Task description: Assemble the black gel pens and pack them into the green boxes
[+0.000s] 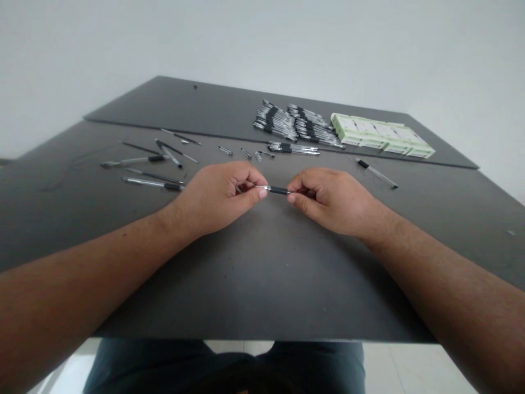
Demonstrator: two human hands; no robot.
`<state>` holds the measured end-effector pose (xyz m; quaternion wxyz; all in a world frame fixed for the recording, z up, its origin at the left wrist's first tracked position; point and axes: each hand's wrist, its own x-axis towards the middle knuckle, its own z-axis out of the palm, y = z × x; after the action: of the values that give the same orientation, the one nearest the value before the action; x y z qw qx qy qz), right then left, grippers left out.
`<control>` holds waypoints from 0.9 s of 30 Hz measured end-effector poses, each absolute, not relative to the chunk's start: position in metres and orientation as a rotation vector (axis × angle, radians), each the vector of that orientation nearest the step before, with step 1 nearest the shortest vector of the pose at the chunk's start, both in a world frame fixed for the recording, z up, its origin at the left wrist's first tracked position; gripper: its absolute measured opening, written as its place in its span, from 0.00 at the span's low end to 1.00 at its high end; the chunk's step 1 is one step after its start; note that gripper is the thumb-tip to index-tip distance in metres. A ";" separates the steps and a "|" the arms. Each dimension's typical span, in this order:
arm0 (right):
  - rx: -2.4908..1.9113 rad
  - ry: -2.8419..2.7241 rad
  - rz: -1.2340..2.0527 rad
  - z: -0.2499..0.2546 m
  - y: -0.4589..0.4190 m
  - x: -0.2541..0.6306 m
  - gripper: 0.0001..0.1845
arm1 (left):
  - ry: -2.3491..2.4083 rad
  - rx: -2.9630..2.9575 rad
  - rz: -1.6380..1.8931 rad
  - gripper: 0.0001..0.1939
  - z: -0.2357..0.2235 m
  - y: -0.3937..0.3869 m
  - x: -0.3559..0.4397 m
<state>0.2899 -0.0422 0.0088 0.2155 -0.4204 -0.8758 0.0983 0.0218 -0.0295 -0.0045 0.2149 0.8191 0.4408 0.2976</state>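
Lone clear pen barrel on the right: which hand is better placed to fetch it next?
Probably the right hand: the lone clear pen barrel lies beyond its wrist, while the left hand is farther across. Both hands pinch a black-gripped pen, so the right would need to release it first.

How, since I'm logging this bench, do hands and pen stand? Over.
Left hand, right hand: pinching pen near opposite ends of its black grip. Pen roughly level. Nothing visible blocking; small clear pieces lie beyond the hands.
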 end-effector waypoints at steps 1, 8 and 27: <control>-1.158 -2.430 0.263 0.009 -0.042 0.290 0.10 | 1.220 2.289 0.822 0.08 -0.003 -0.030 0.022; -1.156 -2.442 0.186 0.013 -0.046 0.288 0.08 | 1.197 2.322 0.803 0.10 0.000 -0.033 0.020; -1.155 -2.503 0.321 0.020 -0.047 0.290 0.16 | 1.101 2.390 0.776 0.10 0.002 -0.032 0.019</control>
<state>0.2904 -0.0470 0.0204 0.1823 -0.4092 -0.8868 0.1137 0.0186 -0.0319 0.0019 0.1978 0.8539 0.3933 0.2774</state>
